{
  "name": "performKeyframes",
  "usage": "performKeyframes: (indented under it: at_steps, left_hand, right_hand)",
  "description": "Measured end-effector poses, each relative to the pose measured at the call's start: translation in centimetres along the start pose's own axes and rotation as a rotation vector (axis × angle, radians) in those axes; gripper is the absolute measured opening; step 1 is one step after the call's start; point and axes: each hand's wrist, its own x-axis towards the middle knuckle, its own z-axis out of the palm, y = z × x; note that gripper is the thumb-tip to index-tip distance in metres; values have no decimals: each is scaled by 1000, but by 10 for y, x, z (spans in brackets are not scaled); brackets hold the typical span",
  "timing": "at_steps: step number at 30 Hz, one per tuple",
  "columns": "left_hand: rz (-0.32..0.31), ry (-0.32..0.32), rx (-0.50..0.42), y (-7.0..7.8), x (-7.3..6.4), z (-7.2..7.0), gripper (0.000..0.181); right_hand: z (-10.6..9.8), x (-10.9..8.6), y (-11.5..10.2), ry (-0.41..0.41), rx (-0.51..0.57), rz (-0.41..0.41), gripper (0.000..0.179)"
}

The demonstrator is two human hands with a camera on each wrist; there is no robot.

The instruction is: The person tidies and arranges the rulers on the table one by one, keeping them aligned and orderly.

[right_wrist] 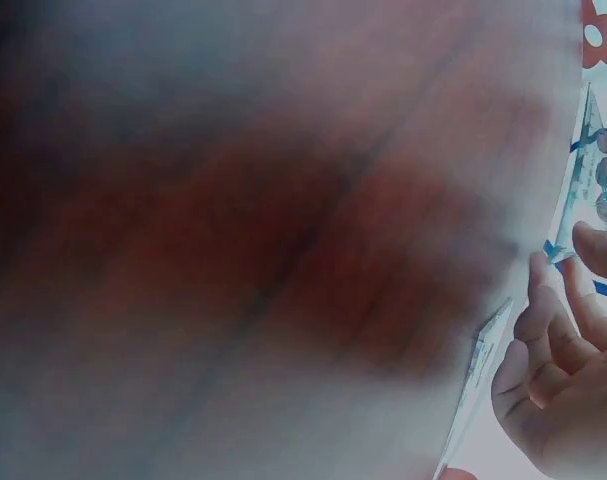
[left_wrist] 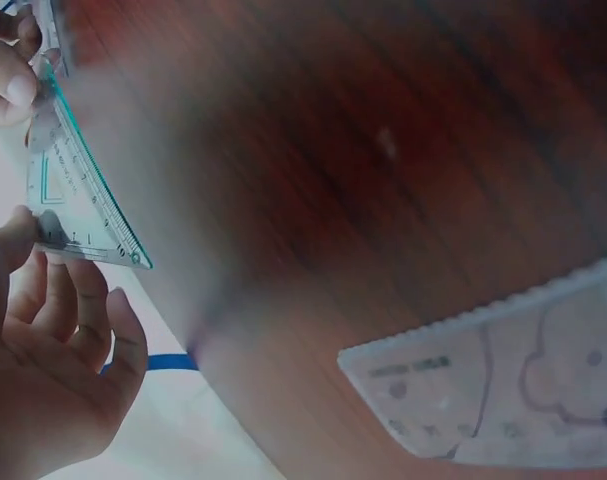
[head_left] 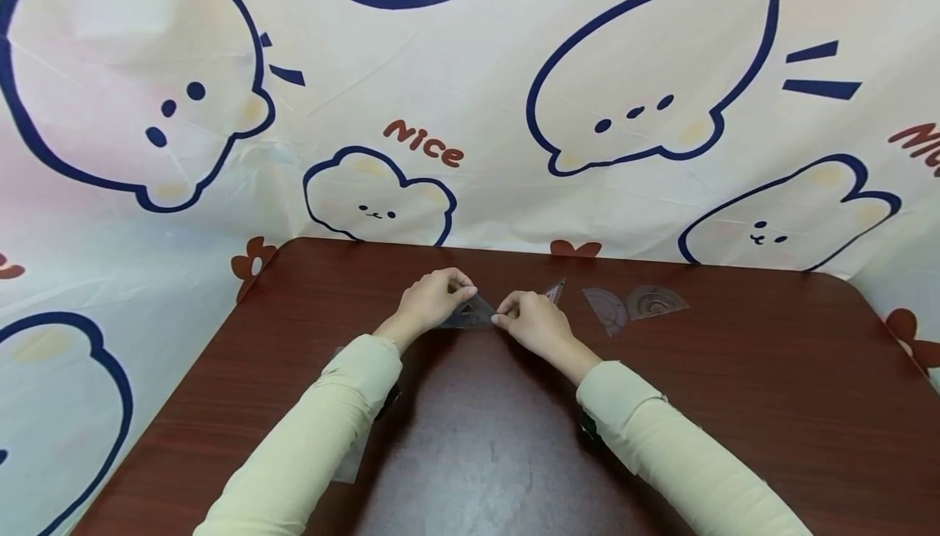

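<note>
With left hand (head_left: 432, 299) and right hand (head_left: 536, 322), pinching set square (left_wrist: 71, 185) near two corners; seemingly working midway, not yet releasing; leaving ruler (left_wrist: 483, 385) and protractors (head_left: 606, 310) untouched on bench (head_left: 771, 405).

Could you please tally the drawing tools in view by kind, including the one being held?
Clear plastic triangular set squares: 2 (the held set square and the partly hidden set square)
Clear plastic semicircular protractors: 2 (the nearer protractor and the rightmost protractor)
Pale translucent ruler with a wavy edge: 1
Total: 5
</note>
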Motion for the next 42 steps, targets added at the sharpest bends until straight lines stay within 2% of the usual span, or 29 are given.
performKeyframes:
  at_steps: [8, 14, 19, 22, 26, 33, 42]
  left_hand:
    - [7, -16, -106, -3, -11, -1, 24]
    - [16, 5, -124, -11, -21, -2, 24]
    - [10, -6, -114, -16, -32, -3, 19]
    - [31, -7, -96, -17, -40, -6, 16]
    - [64, -2, -83, -14, -50, -10, 13]
    - [60, 8, -118, -6, -66, -11, 11]
    - [53, -41, -120, -2, -90, -8, 5]
  right_hand:
    - [-1, -7, 6, -12, 188, -17, 10]
    - [-3, -13, 9, -3, 240, -13, 9]
    - [-5, -18, 11, 7, 256, -20, 9]
    - [-4, -22, 10, 9, 260, -19, 8]
    - [-2, -28, 6, 0, 253, -14, 7]
    - [-7, -42, 1, -40, 237, -30, 8]
    - [-7, -60, 3, -65, 170, -100, 11]
